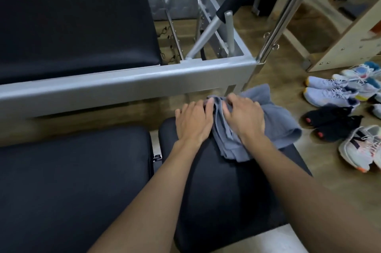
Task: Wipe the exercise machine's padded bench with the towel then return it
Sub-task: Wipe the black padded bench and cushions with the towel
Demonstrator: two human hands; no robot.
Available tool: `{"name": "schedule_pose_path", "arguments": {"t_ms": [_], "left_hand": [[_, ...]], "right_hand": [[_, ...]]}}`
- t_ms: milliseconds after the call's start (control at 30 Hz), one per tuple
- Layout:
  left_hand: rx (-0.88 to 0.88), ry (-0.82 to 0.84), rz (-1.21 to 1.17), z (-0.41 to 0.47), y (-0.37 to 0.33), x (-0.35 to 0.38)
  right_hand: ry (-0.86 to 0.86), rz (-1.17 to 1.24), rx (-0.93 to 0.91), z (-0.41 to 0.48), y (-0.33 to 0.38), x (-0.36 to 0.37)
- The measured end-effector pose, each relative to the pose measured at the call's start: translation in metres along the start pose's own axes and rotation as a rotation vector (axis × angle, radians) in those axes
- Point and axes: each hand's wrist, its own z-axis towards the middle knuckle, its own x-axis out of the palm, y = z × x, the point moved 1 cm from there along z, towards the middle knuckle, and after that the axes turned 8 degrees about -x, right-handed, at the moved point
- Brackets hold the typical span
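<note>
A grey-blue towel (278,123) lies bunched on the far end of a black padded bench section (222,191) in front of me. My right hand (244,117) presses down on the towel, fingers curled into its folds. My left hand (194,121) rests flat on the pad beside it, and its fingertips touch the towel's left edge. A second black pad (72,180) lies to the left, across a narrow gap.
Another machine with a grey metal frame (123,83) and a black pad (72,32) stands just beyond. A chrome pole (284,17) rises at its corner. Several shoes (334,108) sit on the wooden floor to the right. A wooden rack (350,42) stands behind them.
</note>
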Motion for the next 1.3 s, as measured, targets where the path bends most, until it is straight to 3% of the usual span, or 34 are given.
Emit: {"name": "schedule_pose_path", "arguments": {"t_ms": [167, 367, 633, 767, 967, 1133, 1300], "left_hand": [[0.035, 0.037, -0.03, -0.02, -0.002, -0.003], [0.126, 0.044, -0.03, -0.057, -0.012, -0.004], [0.219, 0.02, 0.014, -0.07, -0.029, 0.016], [0.202, -0.014, -0.066, -0.043, -0.038, 0.028], [0.015, -0.001, -0.418, -0.002, -0.035, 0.029], [0.01, 0.077, -0.188, -0.002, -0.039, 0.034], [0.032, 0.152, -0.148, -0.008, -0.039, 0.026]], "right_hand": [[-0.004, 0.067, -0.03, -0.001, -0.005, -0.002], [-0.017, 0.171, -0.074, -0.098, -0.005, -0.038], [-0.017, 0.083, -0.052, -0.183, -0.012, -0.066], [-0.02, 0.056, -0.022, -0.146, -0.018, -0.048], [-0.032, 0.064, -0.037, -0.031, -0.039, -0.008], [0.038, 0.094, -0.095, 0.023, -0.054, 0.012], [-0.007, 0.076, -0.068, 0.001, -0.049, -0.006]]}}
